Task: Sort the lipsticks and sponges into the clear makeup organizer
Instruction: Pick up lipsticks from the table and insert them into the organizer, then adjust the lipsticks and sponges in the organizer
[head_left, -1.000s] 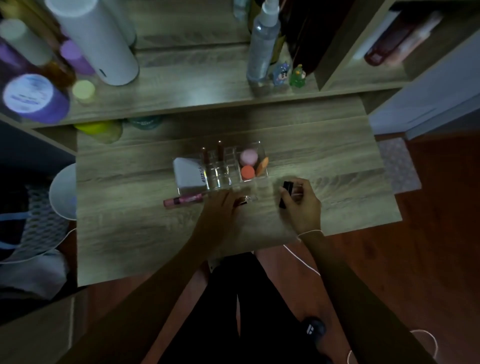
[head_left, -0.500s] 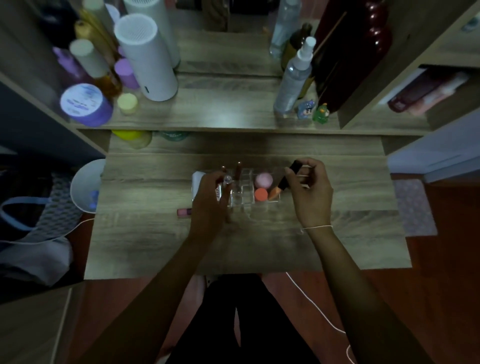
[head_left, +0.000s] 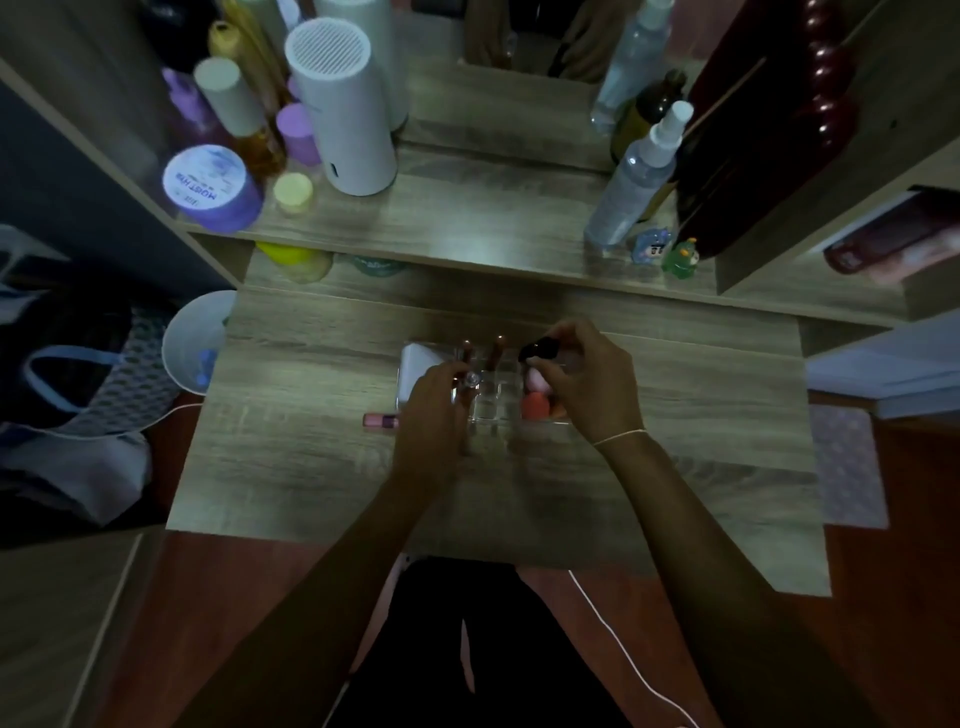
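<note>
The clear makeup organizer (head_left: 491, 415) sits mid-table. Two lipsticks (head_left: 497, 351) stand upright in its back slots. A pink sponge (head_left: 535, 383) and an orange sponge (head_left: 532, 406) lie in its right compartment. My left hand (head_left: 434, 410) grips a small silver-capped lipstick (head_left: 471, 379) over the organizer's left slots. My right hand (head_left: 592, 379) holds a black lipstick (head_left: 537, 347) tilted above the organizer's back right part. A pink lipstick (head_left: 381, 420) lies on the table left of the organizer, partly behind my left hand.
A white box (head_left: 418, 361) fills the organizer's left end. The raised shelf behind holds a white cylinder (head_left: 345, 114), a purple jar (head_left: 210, 187), a spray bottle (head_left: 631, 182) and two small figurines (head_left: 667, 252). A white bin (head_left: 195, 340) stands left of the table.
Both hands rose from the table front to the organizer. The right hand carried the black lipstick left over the back slots; the left brought the silver-capped lipstick over the left slots.
</note>
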